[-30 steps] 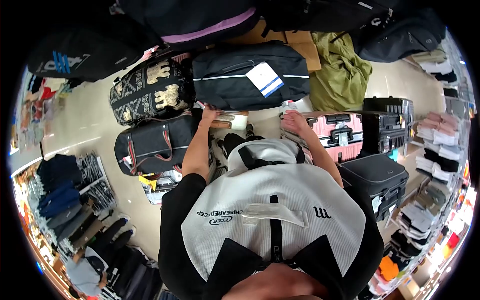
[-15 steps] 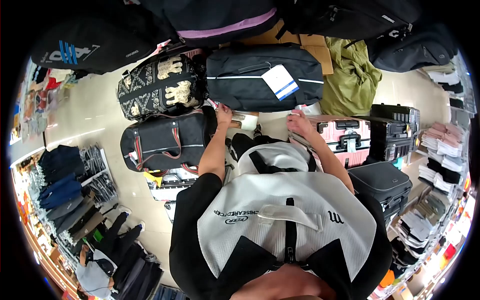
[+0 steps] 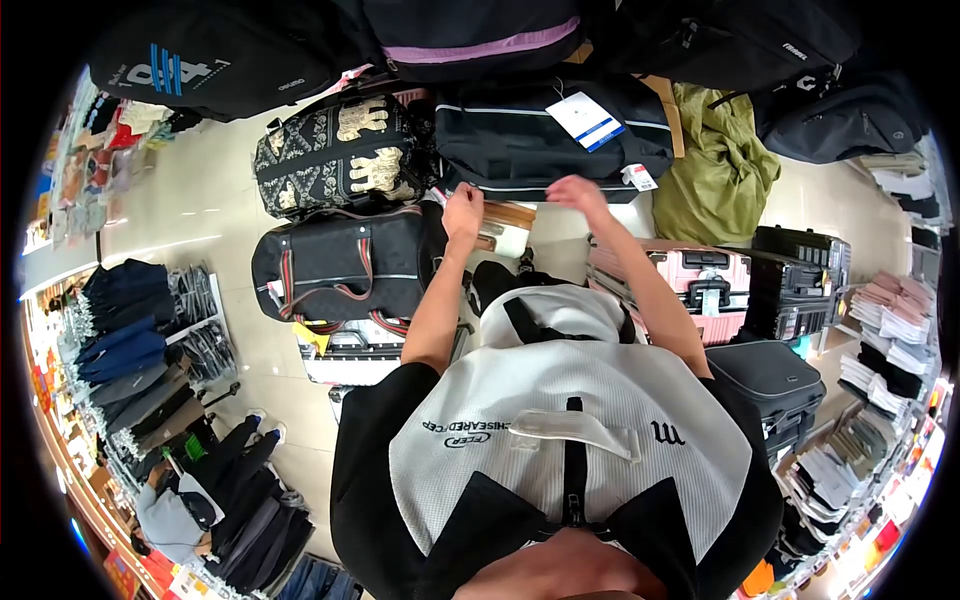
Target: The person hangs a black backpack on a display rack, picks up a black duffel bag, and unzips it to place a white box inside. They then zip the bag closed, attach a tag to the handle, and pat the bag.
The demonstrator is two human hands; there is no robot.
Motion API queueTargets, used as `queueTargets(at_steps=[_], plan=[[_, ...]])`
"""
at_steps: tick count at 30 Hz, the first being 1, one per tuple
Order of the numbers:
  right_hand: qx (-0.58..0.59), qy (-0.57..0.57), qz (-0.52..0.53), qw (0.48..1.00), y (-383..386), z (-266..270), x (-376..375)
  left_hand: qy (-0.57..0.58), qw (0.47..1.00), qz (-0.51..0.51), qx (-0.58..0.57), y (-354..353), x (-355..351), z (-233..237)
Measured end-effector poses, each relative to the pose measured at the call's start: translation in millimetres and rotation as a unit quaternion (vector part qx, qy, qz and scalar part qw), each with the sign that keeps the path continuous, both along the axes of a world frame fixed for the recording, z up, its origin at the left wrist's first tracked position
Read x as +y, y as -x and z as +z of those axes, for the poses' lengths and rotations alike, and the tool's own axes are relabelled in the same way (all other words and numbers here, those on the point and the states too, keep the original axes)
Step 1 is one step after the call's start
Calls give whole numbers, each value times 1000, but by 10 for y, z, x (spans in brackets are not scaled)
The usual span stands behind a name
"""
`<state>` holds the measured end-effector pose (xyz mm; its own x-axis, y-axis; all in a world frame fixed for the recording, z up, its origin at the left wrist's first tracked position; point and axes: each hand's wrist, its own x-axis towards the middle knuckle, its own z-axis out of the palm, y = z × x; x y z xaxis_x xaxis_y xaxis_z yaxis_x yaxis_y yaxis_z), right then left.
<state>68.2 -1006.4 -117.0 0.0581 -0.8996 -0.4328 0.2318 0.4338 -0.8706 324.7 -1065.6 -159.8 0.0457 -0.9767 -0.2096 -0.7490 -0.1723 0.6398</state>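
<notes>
A black duffel bag (image 3: 550, 150) with pale piping lies ahead of me, a white and blue hang tag (image 3: 585, 122) on its top. My left hand (image 3: 463, 212) is closed at the bag's near left corner, fingertips on its edge. Over the bag's near edge, right of centre, my right hand (image 3: 580, 196) points leftward, its fingers blurred by motion. A small white label with red print (image 3: 638, 178) shows on the bag's near right side. Below my left hand sits a brown and white item (image 3: 506, 228).
An elephant-print bag (image 3: 345, 155) and a black duffel with striped handles (image 3: 345, 265) are at left. Pink (image 3: 690, 275) and black suitcases (image 3: 800, 270) stand at right, below an olive cloth bundle (image 3: 712, 165). Backpacks hang ahead; a person (image 3: 190, 510) is among clothes racks at lower left.
The black duffel has tipped away, its hang tag higher and a red-printed label now showing. My right hand has moved up and left to the near edge; my left stays at the corner.
</notes>
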Motion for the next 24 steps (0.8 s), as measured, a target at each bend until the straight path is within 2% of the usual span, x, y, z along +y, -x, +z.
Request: queueTargets(at_steps=[2, 3, 6, 7, 10, 11, 14, 16, 18, 19, 22, 24], plan=[[0, -45, 189, 981, -284, 3, 22, -7, 1000, -17, -24, 21, 57, 9], [-2, -96, 228, 969, -435, -13, 24, -11, 999, -25, -35, 26, 91, -9], [-8, -152, 227, 962, -829, -374, 38, -30, 997, -57, -37, 8, 229, -69], [-64, -161, 226, 959, -889, -657, 57, -28, 996, -65, -51, 18, 285, -84], [-142, -242, 220, 934, -1050, -689, 13, -47, 993, -85, -61, 43, 474, -14], [-203, -233, 175, 935, -1077, -904, 48, -39, 993, -94, -52, 35, 534, -10], [-231, -285, 65, 928, -1178, -1017, 31, -19, 995, -90, -38, 74, 683, 31], [-117, -288, 18, 950, -1322, -973, 53, -28, 995, -95, -22, 92, 762, 62], [6, -307, -28, 951, -1437, -884, 6, 17, 994, -102, 29, 59, 841, -58], [38, -293, -16, 955, -1422, -830, -2, 38, 988, -130, 72, 9, 891, -106], [106, -237, 77, 963, -1351, -1224, 0, -97, 984, -144, 51, -163, 832, 137], [229, -161, 135, 951, -1334, -1229, 21, -64, 985, -92, 130, -290, 733, -338]])
